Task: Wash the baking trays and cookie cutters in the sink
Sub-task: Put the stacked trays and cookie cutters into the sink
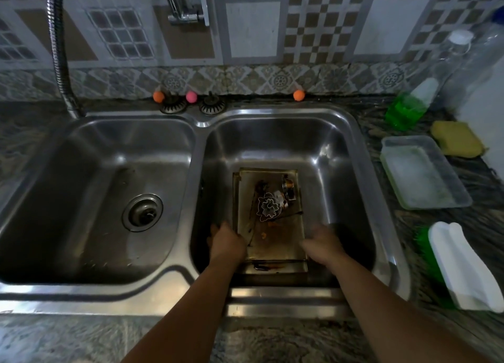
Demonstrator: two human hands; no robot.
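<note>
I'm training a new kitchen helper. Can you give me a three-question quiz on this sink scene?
1. True or false: the trays lie in the left basin.
2. What lies on the top tray? A) a sponge B) cookie cutters C) a bottle
3. Fill in: the yellow sponge lies on the counter to the ____ of the sink.

Key: 1 false, they lie in the right basin, with the left hand and right hand at their sides. 2 B. 3 right.
</note>
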